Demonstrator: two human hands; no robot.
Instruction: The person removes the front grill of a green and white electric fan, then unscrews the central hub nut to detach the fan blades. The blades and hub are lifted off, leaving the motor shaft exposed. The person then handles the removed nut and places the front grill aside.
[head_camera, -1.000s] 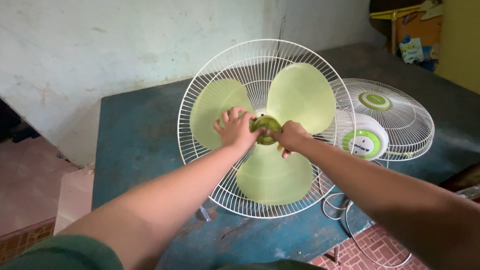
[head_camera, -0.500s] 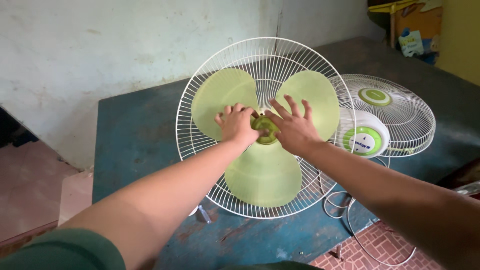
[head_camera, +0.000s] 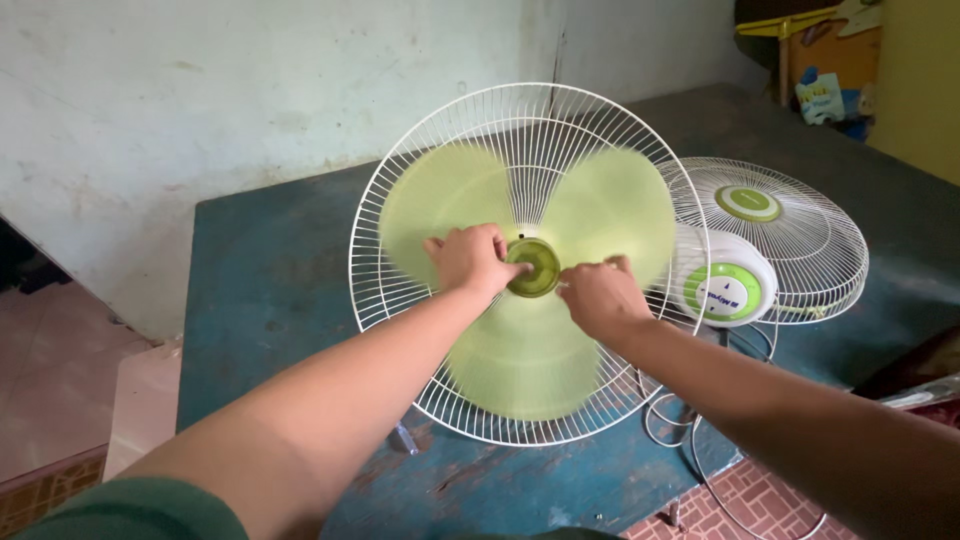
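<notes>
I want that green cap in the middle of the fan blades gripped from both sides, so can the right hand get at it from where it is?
Probably yes. The right hand sits just beside the green cap, nothing lies between them, and the left hand covers only the cap's other side.

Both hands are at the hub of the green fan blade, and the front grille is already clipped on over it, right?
Not quite. In the head view the left hand and right hand are at the hub of the green fan blade, but the front grille lies detached on the table.
</notes>
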